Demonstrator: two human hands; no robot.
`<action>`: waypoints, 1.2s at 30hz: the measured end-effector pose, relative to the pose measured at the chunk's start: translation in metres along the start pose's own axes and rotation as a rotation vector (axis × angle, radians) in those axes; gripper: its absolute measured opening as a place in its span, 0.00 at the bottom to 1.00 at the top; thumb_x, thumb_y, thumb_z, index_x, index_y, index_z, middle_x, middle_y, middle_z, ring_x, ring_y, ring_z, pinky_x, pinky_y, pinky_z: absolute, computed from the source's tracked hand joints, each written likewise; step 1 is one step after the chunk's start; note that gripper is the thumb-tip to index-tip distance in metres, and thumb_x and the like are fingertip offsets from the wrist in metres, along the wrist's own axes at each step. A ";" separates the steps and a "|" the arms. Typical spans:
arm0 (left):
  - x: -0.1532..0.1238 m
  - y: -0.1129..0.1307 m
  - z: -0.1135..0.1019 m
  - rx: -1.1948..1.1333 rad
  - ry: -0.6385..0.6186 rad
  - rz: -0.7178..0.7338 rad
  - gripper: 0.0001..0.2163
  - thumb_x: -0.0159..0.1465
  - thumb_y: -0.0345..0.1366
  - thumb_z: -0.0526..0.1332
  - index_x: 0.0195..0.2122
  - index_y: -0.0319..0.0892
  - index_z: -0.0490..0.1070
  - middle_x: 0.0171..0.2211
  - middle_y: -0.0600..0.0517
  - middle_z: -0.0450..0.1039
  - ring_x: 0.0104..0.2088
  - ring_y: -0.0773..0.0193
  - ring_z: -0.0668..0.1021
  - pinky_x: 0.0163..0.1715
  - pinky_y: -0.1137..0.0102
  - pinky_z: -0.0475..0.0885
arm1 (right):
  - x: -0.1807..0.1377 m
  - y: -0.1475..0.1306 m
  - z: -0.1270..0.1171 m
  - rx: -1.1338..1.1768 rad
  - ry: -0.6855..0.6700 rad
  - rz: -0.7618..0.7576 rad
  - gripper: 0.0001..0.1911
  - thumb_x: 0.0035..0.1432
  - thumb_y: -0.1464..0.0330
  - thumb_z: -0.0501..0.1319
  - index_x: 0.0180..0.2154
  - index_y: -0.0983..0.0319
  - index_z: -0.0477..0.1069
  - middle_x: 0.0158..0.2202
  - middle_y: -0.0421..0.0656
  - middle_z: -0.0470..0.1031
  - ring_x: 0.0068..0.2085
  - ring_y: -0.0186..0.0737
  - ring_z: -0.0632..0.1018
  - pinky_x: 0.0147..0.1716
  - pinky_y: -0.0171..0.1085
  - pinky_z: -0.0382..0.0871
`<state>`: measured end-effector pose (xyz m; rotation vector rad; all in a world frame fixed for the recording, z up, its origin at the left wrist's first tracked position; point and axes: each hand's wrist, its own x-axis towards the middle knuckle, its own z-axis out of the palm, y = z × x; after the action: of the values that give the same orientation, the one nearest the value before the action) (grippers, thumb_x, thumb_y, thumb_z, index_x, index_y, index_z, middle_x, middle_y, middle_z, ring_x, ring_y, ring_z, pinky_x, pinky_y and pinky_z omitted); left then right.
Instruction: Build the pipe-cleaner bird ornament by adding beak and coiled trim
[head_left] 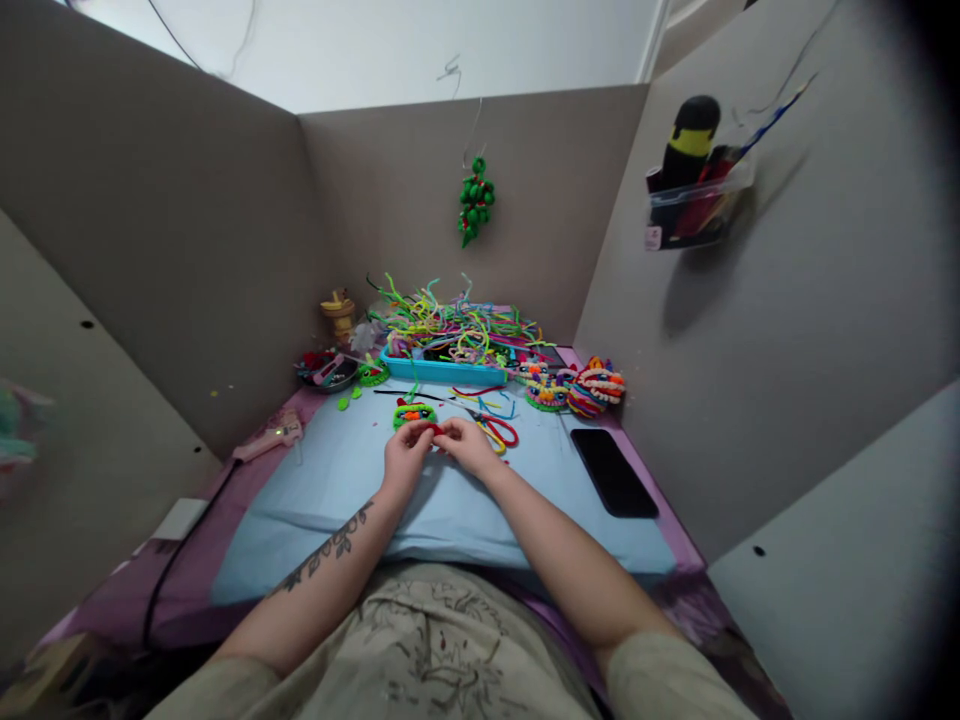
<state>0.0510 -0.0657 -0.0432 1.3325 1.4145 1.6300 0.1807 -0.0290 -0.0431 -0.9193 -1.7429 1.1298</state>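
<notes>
Between my fingertips is a small red piece of pipe cleaner, pinched from both sides just above the blue cloth. My left hand is closed on its left end, and my right hand is closed on its right end. Right behind my left hand sits a green pipe-cleaner figure with orange and red parts. Scissors with red and yellow handles lie just beyond my right hand. Loose pipe cleaners in red, yellow and blue are scattered behind them.
A blue tray heaped with pipe cleaners stands at the back. Finished colourful figures sit back right, near a black phone. At left are a pink glue gun and a dark bowl. Grey panels enclose the table.
</notes>
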 end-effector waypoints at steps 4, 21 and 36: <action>-0.001 0.002 -0.002 -0.022 -0.021 -0.040 0.14 0.53 0.45 0.63 0.34 0.38 0.74 0.30 0.48 0.78 0.29 0.62 0.78 0.30 0.70 0.74 | -0.001 -0.003 -0.006 -0.024 0.034 0.012 0.07 0.54 0.66 0.59 0.33 0.63 0.73 0.25 0.40 0.75 0.26 0.36 0.76 0.24 0.33 0.69; -0.002 0.006 -0.007 0.167 -0.161 0.017 0.12 0.55 0.43 0.62 0.30 0.39 0.77 0.24 0.50 0.77 0.25 0.63 0.77 0.25 0.71 0.71 | -0.002 -0.008 -0.024 -0.342 -0.013 -0.142 0.08 0.52 0.75 0.61 0.30 0.60 0.79 0.31 0.41 0.80 0.34 0.38 0.77 0.36 0.34 0.67; -0.001 0.008 -0.013 0.466 -0.294 0.169 0.07 0.55 0.38 0.62 0.27 0.43 0.79 0.24 0.51 0.79 0.25 0.61 0.76 0.28 0.70 0.67 | 0.001 0.002 -0.028 -0.513 -0.127 -0.235 0.08 0.53 0.75 0.61 0.31 0.61 0.79 0.32 0.44 0.79 0.35 0.39 0.77 0.37 0.34 0.66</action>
<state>0.0407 -0.0736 -0.0350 1.9121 1.5853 1.1707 0.2060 -0.0192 -0.0378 -0.9187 -2.2341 0.6063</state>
